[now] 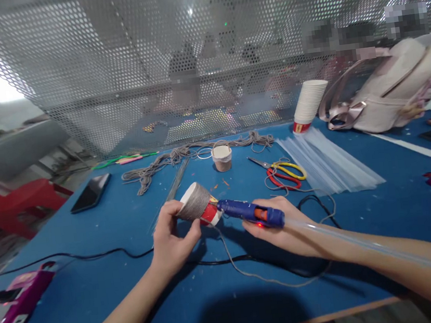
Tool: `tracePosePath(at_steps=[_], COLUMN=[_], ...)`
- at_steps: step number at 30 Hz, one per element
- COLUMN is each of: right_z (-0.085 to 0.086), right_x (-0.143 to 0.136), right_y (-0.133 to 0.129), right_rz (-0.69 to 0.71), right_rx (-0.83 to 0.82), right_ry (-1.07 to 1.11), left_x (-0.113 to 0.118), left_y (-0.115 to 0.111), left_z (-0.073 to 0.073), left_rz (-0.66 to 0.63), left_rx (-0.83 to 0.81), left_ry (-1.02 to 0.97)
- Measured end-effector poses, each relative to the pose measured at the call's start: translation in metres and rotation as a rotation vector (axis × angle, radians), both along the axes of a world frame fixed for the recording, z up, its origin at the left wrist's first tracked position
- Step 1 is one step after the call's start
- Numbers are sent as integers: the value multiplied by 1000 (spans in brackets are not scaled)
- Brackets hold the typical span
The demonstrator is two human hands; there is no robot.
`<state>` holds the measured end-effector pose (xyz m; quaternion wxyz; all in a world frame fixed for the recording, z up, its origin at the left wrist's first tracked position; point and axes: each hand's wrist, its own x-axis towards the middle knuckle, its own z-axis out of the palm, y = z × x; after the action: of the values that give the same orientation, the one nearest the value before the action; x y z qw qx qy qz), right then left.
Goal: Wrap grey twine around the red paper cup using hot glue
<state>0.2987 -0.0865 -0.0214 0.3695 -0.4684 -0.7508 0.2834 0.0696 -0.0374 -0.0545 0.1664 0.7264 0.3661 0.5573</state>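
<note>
My left hand (175,240) grips a paper cup (197,203), tilted on its side above the blue table. Grey cord is wound round part of it, and a red and white band shows bare near its base. A loose end of grey cord (236,268) trails from the cup across to the right. My right hand (275,230) is closed round a blue hot glue gun (245,211) with a small red light lit. Its nozzle meets the cup at the edge of the winding. A long clear glue stick (351,243) sticks out of the gun's back, over my right forearm.
Scissors (281,170) with red and yellow handles lie behind the glue gun, beside clear glue sticks (331,160). A small cup (222,158), cord bundles (183,155), a phone (91,192), stacked cups (310,101), a backpack (383,91) and a purple power strip (21,306) surround the work.
</note>
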Motion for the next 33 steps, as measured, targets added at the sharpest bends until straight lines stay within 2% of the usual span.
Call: tracePosePath(at_steps=[7, 13, 18, 20, 24, 26, 30, 33], right_z=[9, 8, 7, 4, -4, -6, -12, -20], right_x=[5, 4, 6, 10, 23, 30, 37, 38], right_y=[0, -2, 2, 6, 19, 27, 43, 51], right_rz=[-30, 18, -22, 8, 217, 267, 256, 317], right_rx=[-284, -235, -226, -162, 131, 235, 245, 250], right_ry=[102, 101, 85, 50, -97, -245, -650, -822], left_x=[-3, -2, -6, -7, -9, -10, -13, -14], left_y=[4, 4, 4, 5, 7, 7, 8, 9], left_z=[-3, -1, 1, 3, 8, 10, 12, 11], left_rz=[-90, -112, -117, -89, 16, 69, 135, 128], left_rx=[45, 85, -22, -58, -99, -122, -68, -1], left_ry=[-23, -28, -55, -75, -93, -90, -110, -97])
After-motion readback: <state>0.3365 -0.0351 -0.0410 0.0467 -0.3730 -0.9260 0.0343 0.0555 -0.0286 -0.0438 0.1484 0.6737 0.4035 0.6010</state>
